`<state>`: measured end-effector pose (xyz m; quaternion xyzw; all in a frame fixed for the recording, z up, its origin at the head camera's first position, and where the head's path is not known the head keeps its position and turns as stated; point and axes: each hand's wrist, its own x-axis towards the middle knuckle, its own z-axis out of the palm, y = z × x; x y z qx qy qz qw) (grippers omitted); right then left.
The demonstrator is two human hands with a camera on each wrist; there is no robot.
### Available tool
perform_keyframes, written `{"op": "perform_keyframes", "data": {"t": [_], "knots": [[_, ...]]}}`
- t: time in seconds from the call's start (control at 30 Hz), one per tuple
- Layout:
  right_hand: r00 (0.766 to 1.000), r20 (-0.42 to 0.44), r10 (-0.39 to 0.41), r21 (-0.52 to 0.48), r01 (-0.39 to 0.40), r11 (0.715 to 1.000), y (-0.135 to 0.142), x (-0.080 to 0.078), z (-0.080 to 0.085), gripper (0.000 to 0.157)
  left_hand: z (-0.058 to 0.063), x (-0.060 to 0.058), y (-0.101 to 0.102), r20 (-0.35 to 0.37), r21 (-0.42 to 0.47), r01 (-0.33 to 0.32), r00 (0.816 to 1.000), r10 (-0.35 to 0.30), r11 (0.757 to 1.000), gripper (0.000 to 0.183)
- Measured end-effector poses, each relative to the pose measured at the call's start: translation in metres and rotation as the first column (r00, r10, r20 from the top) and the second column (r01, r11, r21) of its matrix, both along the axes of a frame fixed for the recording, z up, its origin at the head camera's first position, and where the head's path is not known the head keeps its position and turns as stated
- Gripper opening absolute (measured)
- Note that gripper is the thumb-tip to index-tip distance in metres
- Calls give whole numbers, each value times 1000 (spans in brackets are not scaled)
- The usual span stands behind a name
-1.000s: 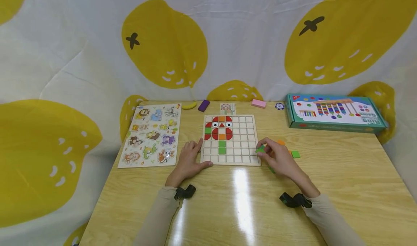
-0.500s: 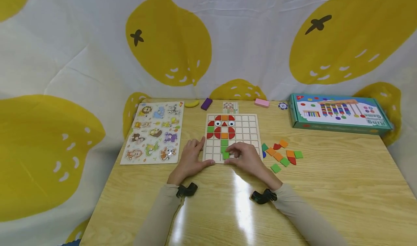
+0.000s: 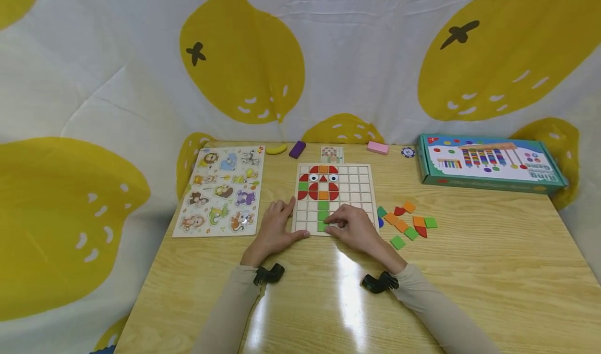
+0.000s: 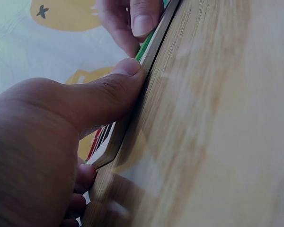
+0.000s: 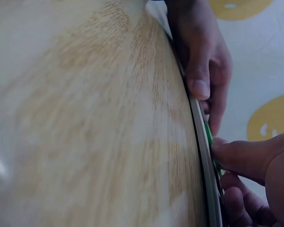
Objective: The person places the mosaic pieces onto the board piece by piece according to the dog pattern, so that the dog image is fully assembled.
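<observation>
A wooden grid board (image 3: 349,197) lies on the table, with red, orange and green pieces and two eye pieces set in its left half. My left hand (image 3: 276,228) holds its lower left corner, thumb on the near edge and fingers along the left side. In the left wrist view that thumb (image 4: 109,94) presses against the board's edge. My right hand (image 3: 354,228) reaches over the lower part of the board. Its thumb and index finger pinch a green square tile (image 3: 322,227) at the bottom of a green column.
Loose orange, red, green and blue pieces (image 3: 400,225) lie right of the board. An animal puzzle (image 3: 218,192) lies to the left. Behind are a pattern card (image 3: 332,155), toy banana (image 3: 276,149), purple block (image 3: 297,149), pink block (image 3: 377,147), chip (image 3: 407,152) and game box (image 3: 490,163).
My right hand has moved left from the loose pieces to the board, bringing the green tile, which has gone from askew to aligned below the column. My left hand stays at the corner.
</observation>
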<state>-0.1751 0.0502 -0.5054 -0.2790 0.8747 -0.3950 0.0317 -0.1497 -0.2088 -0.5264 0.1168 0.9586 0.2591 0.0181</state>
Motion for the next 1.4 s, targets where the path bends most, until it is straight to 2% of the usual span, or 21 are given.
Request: {"op": "perform_keyframes", "data": {"t": [0.2,0.4,0.5,0.63,0.73,0.83,0.93,1.07,1.23,1.4], "knots": [[999,-18,27,-32,-27,999,3,2,0,15,-3,1,-2,-12,-10,2,1000,-2,1000,107],[999,-24,24,-19,-24,1000,-1,2,0,13,-3,1,-3,-23,4,3,1000,-3,1000,106],[999,-43,25,-44,-27,999,3,1,3,13,-3,1,-3,-23,11,2,1000,-2,1000,106],[997,-74,-19,-46,16,999,34,-6,11,17,-2,0,-1,-11,14,6,1000,-6,1000,106],[992,-78,-98,41,101,994,71,-13,19,22,-1,0,-1,-3,7,5,1000,-5,1000,107],[987,-63,-145,158,153,975,103,-19,23,26,2,1,-1,-3,12,-5,1000,5,1000,107],[990,-27,-137,234,139,962,122,-23,24,26,4,1,-2,-14,14,-12,1000,13,1000,106],[991,27,-131,260,119,958,131,-26,22,23,4,2,-1,-35,17,-3,999,4,1000,106],[988,54,-146,240,129,962,136,-29,23,20,1,3,0,-40,36,11,999,-10,999,106],[992,45,-117,87,113,990,129,-39,28,20,-1,2,1,-37,40,-1,999,3,999,107]]}}
